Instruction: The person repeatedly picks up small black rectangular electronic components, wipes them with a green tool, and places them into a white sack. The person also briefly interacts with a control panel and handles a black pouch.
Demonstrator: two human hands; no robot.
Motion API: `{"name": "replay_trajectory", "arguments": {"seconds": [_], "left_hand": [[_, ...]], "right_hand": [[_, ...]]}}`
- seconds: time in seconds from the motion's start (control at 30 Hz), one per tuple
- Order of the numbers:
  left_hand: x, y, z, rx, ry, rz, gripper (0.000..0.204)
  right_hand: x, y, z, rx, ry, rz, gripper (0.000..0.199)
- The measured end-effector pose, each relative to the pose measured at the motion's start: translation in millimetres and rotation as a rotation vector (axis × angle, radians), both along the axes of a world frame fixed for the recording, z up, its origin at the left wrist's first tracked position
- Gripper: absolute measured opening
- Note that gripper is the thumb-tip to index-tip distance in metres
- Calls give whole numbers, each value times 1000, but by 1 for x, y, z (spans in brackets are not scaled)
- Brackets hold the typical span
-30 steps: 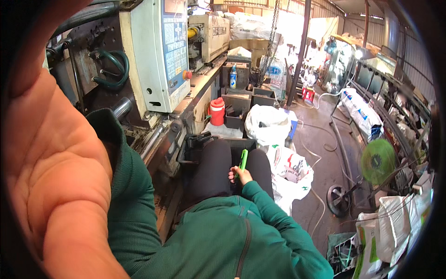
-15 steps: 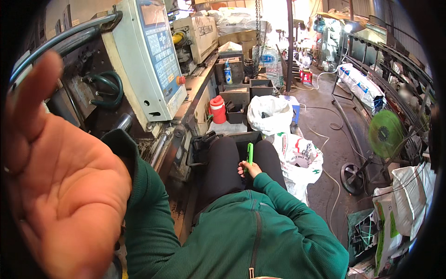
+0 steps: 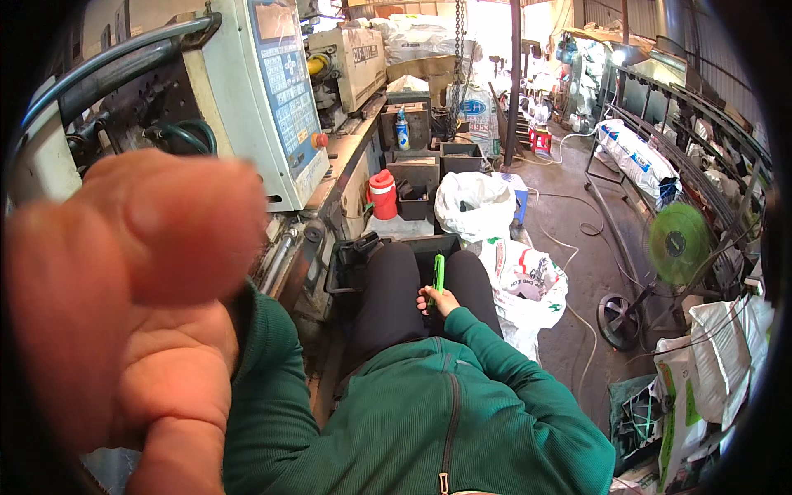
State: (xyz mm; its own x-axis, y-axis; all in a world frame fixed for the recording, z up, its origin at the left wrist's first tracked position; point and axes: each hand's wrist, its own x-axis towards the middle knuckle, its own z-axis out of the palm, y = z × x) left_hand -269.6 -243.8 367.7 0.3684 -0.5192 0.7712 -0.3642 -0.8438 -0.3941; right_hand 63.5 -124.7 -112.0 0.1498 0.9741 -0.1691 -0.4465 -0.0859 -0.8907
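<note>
My left hand is raised very close to the camera at the left, large and a little blurred. Its palm shows bare, and the bent fingers stand apart from the thumb with nothing visible in them. My right hand rests low between my thighs, its fingers wrapped round a bright green box cutter. The cutter points upright, away from me; its lower end is hidden in the grip. Behind it, just past my knees, lies a black crate.
Left stands a machine with a control panel and red button. Ahead are a red jug, a white sack and dark bins. To the right are another open sack, a green fan, a rack and floor cables.
My left hand's fingers have bent inward from a spread, upright pose and moved right, covering part of the machine. The right hand still holds the box cutter; the view has shifted slightly.
</note>
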Motion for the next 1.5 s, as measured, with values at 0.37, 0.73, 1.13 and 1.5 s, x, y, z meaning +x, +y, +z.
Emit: {"name": "replay_trajectory", "arguments": {"seconds": [0.37,0.73,1.13,1.5], "left_hand": [[-1,10,-8,-67,-137,14,58],[-6,-3,-16,53,-291,86,55],[-5,72,-60,-740,-665,-212,59],[-82,99,-87,-653,-959,-592,45]], "right_hand": [[0,-17,-16,14,48,-9,28],[-5,16,2,98,19,92,26],[-2,0,-9,3,37,15,27],[-1,0,-7,34,29,20,23]]}}
